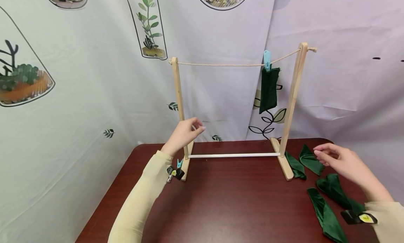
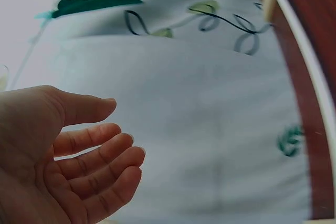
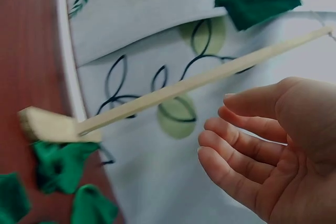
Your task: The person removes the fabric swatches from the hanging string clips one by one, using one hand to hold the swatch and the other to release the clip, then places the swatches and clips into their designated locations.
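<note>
A dark green cloth (image 1: 269, 90) hangs from the rope (image 1: 221, 65) near its right end, held by a light blue clothespin (image 1: 267, 60). My left hand (image 1: 184, 132) is in the air by the left post of the wooden rack (image 1: 178, 88), its fingers loosely bent around nothing. Over the right side of the table my right hand (image 1: 342, 162) hovers above several green cloths (image 1: 326, 215), also holding nothing. Both wrist views show each palm (image 2: 47, 156) with relaxed fingers (image 3: 236, 166) and a gap to the thumb.
Another blue clothespin (image 1: 179, 163) is at the foot of the left post, partly hidden by the left wrist. A white crossbar (image 1: 233, 155) joins the rack's feet low over the dark red table (image 1: 227, 201). Behind it hangs a printed white curtain (image 1: 217, 102).
</note>
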`<state>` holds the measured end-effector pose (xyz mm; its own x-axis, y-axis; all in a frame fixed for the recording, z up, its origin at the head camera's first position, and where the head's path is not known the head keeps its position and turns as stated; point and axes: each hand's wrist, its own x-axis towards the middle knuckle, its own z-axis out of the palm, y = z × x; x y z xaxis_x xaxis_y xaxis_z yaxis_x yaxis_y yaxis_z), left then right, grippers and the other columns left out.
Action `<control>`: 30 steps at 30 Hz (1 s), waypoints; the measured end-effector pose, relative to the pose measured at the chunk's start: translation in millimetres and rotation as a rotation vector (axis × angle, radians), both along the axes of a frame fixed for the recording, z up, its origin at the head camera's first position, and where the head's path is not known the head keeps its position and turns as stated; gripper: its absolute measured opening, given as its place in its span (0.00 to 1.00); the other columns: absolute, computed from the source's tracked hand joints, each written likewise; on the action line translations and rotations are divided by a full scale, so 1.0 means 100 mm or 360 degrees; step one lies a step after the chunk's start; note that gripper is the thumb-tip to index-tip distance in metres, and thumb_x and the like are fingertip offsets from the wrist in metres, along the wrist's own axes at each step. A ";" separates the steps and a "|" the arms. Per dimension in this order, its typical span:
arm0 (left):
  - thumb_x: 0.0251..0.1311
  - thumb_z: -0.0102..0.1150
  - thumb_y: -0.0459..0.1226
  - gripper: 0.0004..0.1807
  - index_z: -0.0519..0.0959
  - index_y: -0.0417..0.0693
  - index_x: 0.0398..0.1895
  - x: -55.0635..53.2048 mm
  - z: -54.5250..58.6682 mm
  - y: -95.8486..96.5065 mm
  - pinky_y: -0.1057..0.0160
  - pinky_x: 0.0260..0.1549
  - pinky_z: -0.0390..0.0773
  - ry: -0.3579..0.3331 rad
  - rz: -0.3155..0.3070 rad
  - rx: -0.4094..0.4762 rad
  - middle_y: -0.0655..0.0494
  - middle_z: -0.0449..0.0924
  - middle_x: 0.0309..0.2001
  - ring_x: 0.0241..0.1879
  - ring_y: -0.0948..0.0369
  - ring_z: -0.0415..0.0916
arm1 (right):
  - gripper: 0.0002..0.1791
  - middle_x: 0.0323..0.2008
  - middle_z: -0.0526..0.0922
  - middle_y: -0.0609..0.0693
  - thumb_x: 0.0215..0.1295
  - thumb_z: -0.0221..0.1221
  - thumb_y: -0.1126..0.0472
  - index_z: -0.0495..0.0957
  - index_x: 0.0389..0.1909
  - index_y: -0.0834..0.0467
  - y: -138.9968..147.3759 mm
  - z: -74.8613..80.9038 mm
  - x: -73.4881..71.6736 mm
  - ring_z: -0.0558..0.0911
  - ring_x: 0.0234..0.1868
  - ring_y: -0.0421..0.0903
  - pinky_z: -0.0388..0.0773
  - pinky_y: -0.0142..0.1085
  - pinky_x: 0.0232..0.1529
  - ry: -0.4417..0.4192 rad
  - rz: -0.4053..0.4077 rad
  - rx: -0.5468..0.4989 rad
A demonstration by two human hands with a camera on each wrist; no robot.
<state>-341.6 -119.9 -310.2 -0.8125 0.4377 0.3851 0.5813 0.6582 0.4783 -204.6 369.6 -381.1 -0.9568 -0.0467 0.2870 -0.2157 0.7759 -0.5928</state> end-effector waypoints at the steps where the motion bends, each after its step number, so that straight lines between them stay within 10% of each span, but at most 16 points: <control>1: 0.70 0.61 0.44 0.12 0.81 0.45 0.43 0.01 0.08 0.04 0.60 0.32 0.79 0.0015 -0.0013 0.0008 0.54 0.82 0.36 0.32 0.59 0.79 | 0.15 0.32 0.85 0.45 0.76 0.57 0.54 0.79 0.54 0.59 -0.01 0.06 -0.02 0.81 0.30 0.32 0.78 0.31 0.28 0.0030 -0.0006 0.0012; 14: 0.71 0.60 0.45 0.12 0.81 0.47 0.46 0.11 0.96 0.41 0.61 0.37 0.78 0.0250 -0.0152 0.0112 0.56 0.82 0.38 0.36 0.61 0.79 | 0.18 0.34 0.86 0.46 0.73 0.59 0.48 0.81 0.54 0.55 -0.16 0.87 -0.18 0.78 0.30 0.27 0.70 0.23 0.29 0.0211 -0.0112 0.0057; 21: 0.70 0.61 0.44 0.12 0.81 0.44 0.47 0.19 1.37 0.65 0.67 0.44 0.77 0.0412 -0.0237 0.0200 0.56 0.83 0.40 0.40 0.64 0.79 | 0.18 0.31 0.81 0.25 0.72 0.59 0.46 0.82 0.52 0.55 -0.27 1.26 -0.20 0.79 0.31 0.25 0.70 0.20 0.29 0.0334 -0.0149 -0.0018; 30: 0.70 0.62 0.43 0.14 0.82 0.45 0.50 0.22 1.64 0.90 0.71 0.51 0.73 0.0495 -0.0248 0.0245 0.58 0.83 0.45 0.47 0.67 0.78 | 0.14 0.31 0.82 0.22 0.71 0.61 0.47 0.84 0.48 0.51 -0.40 1.54 -0.26 0.79 0.32 0.24 0.69 0.21 0.30 0.0443 -0.0133 -0.0112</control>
